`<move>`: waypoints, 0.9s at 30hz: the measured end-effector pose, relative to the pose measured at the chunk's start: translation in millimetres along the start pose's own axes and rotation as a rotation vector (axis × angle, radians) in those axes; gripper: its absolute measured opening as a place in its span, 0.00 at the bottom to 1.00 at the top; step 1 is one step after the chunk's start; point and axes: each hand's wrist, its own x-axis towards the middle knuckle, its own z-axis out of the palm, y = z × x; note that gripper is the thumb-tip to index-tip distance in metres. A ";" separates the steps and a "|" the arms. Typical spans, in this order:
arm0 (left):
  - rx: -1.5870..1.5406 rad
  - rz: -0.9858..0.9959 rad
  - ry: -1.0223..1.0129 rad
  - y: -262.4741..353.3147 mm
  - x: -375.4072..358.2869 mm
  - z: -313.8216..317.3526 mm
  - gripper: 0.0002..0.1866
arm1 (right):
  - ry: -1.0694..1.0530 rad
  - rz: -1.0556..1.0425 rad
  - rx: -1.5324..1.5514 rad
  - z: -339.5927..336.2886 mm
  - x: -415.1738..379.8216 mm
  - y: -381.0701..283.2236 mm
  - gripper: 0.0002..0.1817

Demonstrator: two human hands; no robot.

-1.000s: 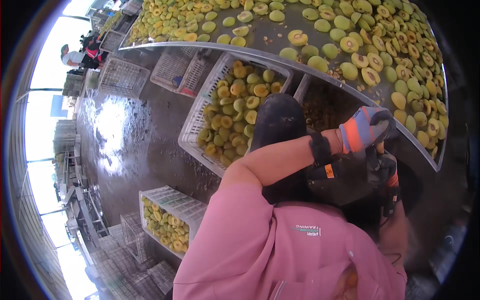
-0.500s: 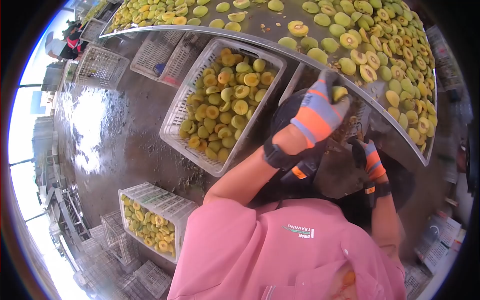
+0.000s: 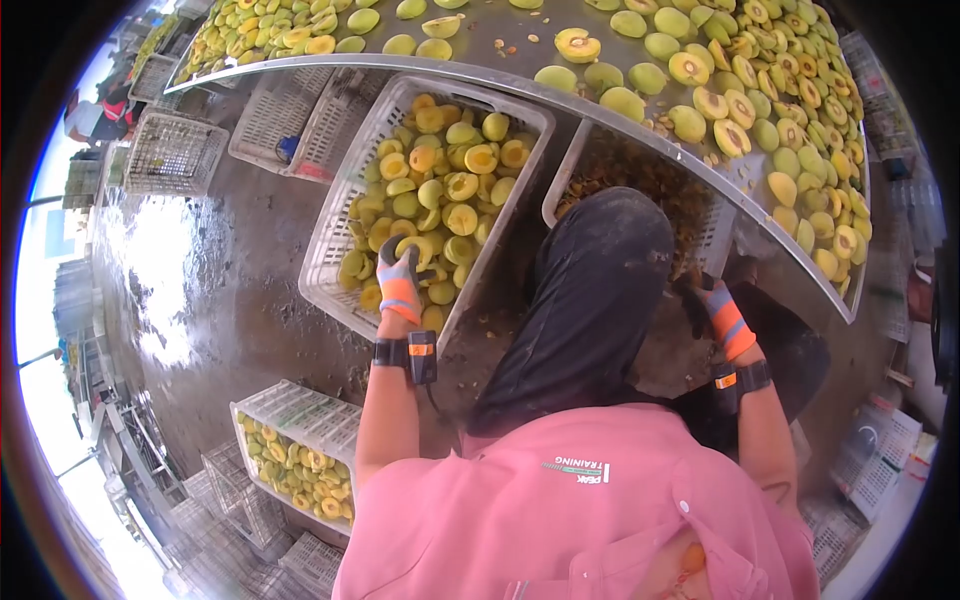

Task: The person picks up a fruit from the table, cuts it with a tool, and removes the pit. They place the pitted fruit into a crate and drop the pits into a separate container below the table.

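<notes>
My left hand (image 3: 401, 285), in a grey and orange glove, is over the lower left part of a white crate (image 3: 322, 250) of halved green-yellow fruit (image 3: 461, 220). Its dark fingertips are spread around a fruit half among the others; no firm grip shows. Near the right knee, below the metal table's edge (image 3: 690, 160), my right hand (image 3: 722, 312) is closed, its dark fingers wrapped round a small thing too hidden to name. Whole and halved fruit (image 3: 735, 138) lie on the table above.
Beside my raised knee (image 3: 610, 240), a second crate (image 3: 552, 200) holds brown scraps (image 3: 640, 165). Another fruit crate (image 3: 300, 400) stands at lower left. Stacked empty crates (image 3: 178, 150) and a person (image 3: 110, 112) are at upper left, past the wet floor (image 3: 200, 290).
My left hand has moved from the table's edge, where it held a fruit, down and left to the white crate. My right hand stays near its place. The knee shows more fully.
</notes>
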 end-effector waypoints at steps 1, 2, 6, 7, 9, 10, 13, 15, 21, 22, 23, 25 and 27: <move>0.008 0.015 0.042 -3.7 2.8 -2.5 0.12 | 0.107 -0.046 -0.249 15.4 -8.7 -10.7 0.16; 0.024 0.014 0.022 -5.7 5.8 -2.2 0.12 | 0.102 -0.035 -0.245 23.0 -13.1 -16.4 0.14; 0.138 0.020 -0.066 -14.3 18.7 5.1 0.13 | 0.110 0.011 -0.260 34.1 -18.1 -27.8 0.11; 0.180 0.025 -0.088 -16.6 21.6 8.5 0.13 | 0.118 0.022 -0.271 34.2 -17.4 -28.9 0.11; 0.200 -0.002 -0.105 -13.3 17.1 25.0 0.13 | 0.151 -0.003 -0.287 34.3 -12.9 -26.5 0.16; 0.210 -0.015 -0.113 -11.9 15.6 31.8 0.13 | 0.168 -0.016 -0.296 34.1 -11.6 -25.3 0.18; 0.359 0.253 -0.193 -40.1 37.5 28.7 0.15 | 0.123 -0.036 -0.343 38.2 -18.3 -31.2 0.17; 0.304 0.262 -0.189 -41.6 46.5 29.3 0.16 | 0.094 -0.032 -0.357 39.5 -20.1 -33.7 0.17; 0.149 0.247 0.030 -19.5 78.1 3.0 0.15 | 0.116 -0.052 -0.358 36.5 -12.5 -23.5 0.16; 0.123 0.258 0.058 -18.9 85.0 -9.2 0.15 | 0.123 -0.061 -0.362 34.7 -8.5 -19.3 0.16; 0.156 0.247 0.149 -13.9 83.8 -18.0 0.14 | 0.122 -0.064 -0.354 36.2 -8.9 -22.1 0.16; 0.232 0.215 0.335 -6.4 75.5 -42.7 0.14 | 0.113 -0.059 -0.337 40.8 -10.4 -24.6 0.16; 0.253 0.203 0.352 -10.1 75.1 -82.7 0.14 | 0.164 -0.032 -0.344 41.4 -6.8 -19.6 0.16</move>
